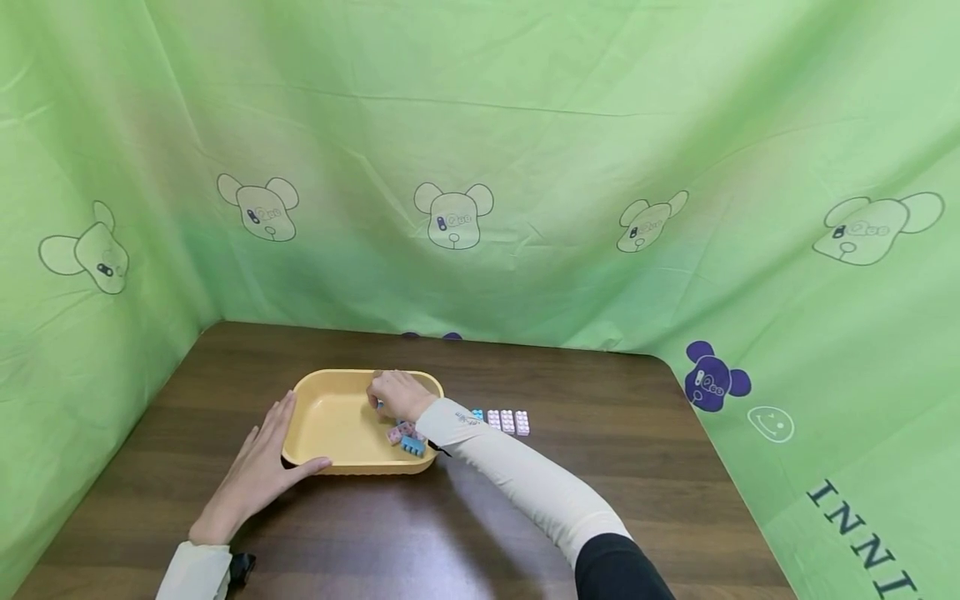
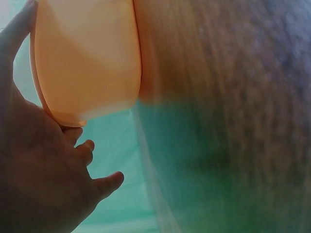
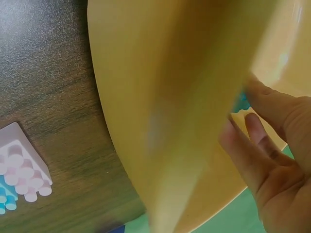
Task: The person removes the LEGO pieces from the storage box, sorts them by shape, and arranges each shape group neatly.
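A yellow plastic tray (image 1: 341,467) stands on the table. My left hand (image 1: 258,467) rests against its left end, fingers straight along the side and thumb on the front rim. In the left wrist view the hand (image 2: 48,160) lies along the tray's outer wall (image 2: 87,63). Inside the tray, my right hand (image 1: 401,394) pinches a blue toy building brick (image 3: 241,102) between thumb and fingers, the brick mostly hidden by the tray wall. Below the right hand in the tray lie pink bricks (image 1: 393,435) and a blue brick (image 1: 412,446), partly under the forearm.
Right of the tray, pink bricks (image 1: 507,422) and a blue brick (image 1: 477,414) stand in a row on the wooden table (image 1: 585,467), partly behind the right sleeve. A green printed curtain (image 1: 525,167) hangs around the table's back and sides.
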{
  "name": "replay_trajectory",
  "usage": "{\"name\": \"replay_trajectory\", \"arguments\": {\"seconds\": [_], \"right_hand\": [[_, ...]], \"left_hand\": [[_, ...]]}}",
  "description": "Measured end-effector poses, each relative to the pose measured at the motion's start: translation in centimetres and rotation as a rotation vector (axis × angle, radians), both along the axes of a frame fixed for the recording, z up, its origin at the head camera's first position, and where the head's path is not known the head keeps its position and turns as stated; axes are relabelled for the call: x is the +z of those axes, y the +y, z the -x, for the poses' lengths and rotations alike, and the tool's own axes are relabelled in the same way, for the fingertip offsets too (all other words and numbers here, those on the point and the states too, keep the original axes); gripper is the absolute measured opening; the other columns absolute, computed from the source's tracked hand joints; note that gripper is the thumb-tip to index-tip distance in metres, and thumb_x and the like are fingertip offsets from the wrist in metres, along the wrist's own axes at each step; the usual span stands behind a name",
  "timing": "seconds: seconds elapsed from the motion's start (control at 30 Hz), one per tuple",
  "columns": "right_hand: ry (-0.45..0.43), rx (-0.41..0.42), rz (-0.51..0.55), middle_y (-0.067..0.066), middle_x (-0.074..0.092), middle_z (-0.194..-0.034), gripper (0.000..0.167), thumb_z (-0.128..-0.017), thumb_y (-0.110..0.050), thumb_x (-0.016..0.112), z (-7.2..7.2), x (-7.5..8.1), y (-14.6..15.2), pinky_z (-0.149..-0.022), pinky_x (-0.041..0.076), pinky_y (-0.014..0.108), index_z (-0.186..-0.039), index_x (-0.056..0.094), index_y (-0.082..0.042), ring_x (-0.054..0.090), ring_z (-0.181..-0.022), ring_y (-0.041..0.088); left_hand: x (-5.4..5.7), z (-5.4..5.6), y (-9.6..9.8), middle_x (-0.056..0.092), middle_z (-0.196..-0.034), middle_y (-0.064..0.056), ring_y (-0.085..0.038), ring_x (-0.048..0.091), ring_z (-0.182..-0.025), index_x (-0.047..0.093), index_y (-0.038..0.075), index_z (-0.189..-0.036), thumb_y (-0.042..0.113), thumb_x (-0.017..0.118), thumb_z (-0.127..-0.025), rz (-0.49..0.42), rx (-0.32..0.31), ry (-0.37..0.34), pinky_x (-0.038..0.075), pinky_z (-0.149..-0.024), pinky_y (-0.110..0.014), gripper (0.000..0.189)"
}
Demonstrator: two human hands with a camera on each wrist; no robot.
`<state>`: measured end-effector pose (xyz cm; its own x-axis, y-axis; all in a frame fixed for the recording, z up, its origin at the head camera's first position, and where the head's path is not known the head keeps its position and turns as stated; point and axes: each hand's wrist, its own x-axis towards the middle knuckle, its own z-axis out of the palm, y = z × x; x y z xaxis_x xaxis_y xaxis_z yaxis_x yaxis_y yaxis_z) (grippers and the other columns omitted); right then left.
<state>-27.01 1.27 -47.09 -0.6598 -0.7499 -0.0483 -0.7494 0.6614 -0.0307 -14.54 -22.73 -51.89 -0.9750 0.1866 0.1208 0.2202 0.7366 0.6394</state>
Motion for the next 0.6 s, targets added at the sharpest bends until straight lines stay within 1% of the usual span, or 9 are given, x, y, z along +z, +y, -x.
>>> {"name": "replay_trajectory", "arguments": {"seconds": [0.13, 0.23, 0.37, 0.5, 0.6], "right_hand": [[-0.052, -0.017, -0.021, 0.000, 0.075, -0.105, 0.021, -0.083, -0.013, 0.092, -0.15, 0.04, 0.14, -0.078, 0.052, 0.016, -0.101, 0.081, -0.011, 0.065, -0.091, 0.010], [-0.105, -0.040, -0.038, 0.000, 0.077, -0.111, 0.028, -0.084, -0.012, 0.091, -0.20, 0.16, 0.19, -0.080, 0.052, 0.015, -0.111, 0.082, -0.011, 0.065, -0.093, 0.008], [-0.156, -0.065, -0.048, 0.000, 0.078, -0.117, 0.037, -0.084, -0.009, 0.091, -0.21, 0.31, 0.21, -0.084, 0.053, 0.015, -0.120, 0.081, -0.010, 0.065, -0.094, 0.007], [-0.170, -0.087, -0.066, 0.000, 0.076, -0.123, 0.040, -0.086, -0.008, 0.089, -0.20, 0.23, 0.24, -0.089, 0.053, 0.016, -0.125, 0.080, -0.012, 0.067, -0.101, 0.008], [-0.171, -0.096, -0.074, -0.001, 0.076, -0.124, 0.041, -0.087, -0.008, 0.089, -0.19, 0.15, 0.27, -0.092, 0.053, 0.016, -0.127, 0.079, -0.013, 0.067, -0.105, 0.009]], "left_hand": [[0.06, -0.03, 0.03, 0.011, -0.176, -0.020, -0.045, 0.012, -0.160, 0.001, 0.010, -0.171, 0.060, 0.078, -0.090, -0.004, 0.001, -0.007, 0.015, -0.121, -0.074, 0.122], [0.11, 0.00, 0.01, 0.010, -0.176, -0.019, -0.045, 0.011, -0.160, 0.000, 0.012, -0.171, 0.060, 0.078, -0.090, -0.005, 0.001, -0.013, 0.014, -0.121, -0.074, 0.122], [0.12, -0.01, 0.00, 0.010, -0.176, -0.019, -0.045, 0.011, -0.160, 0.001, 0.012, -0.172, 0.059, 0.078, -0.090, -0.007, 0.004, -0.017, 0.014, -0.121, -0.074, 0.122], [0.11, -0.03, 0.01, 0.010, -0.176, -0.020, -0.045, 0.011, -0.160, 0.002, 0.011, -0.171, 0.059, 0.079, -0.090, -0.008, 0.006, -0.016, 0.014, -0.121, -0.075, 0.122], [0.08, -0.03, 0.03, 0.011, -0.176, -0.021, -0.046, 0.012, -0.159, 0.002, 0.010, -0.171, 0.059, 0.079, -0.090, -0.006, 0.007, -0.013, 0.015, -0.120, -0.075, 0.122]]}}
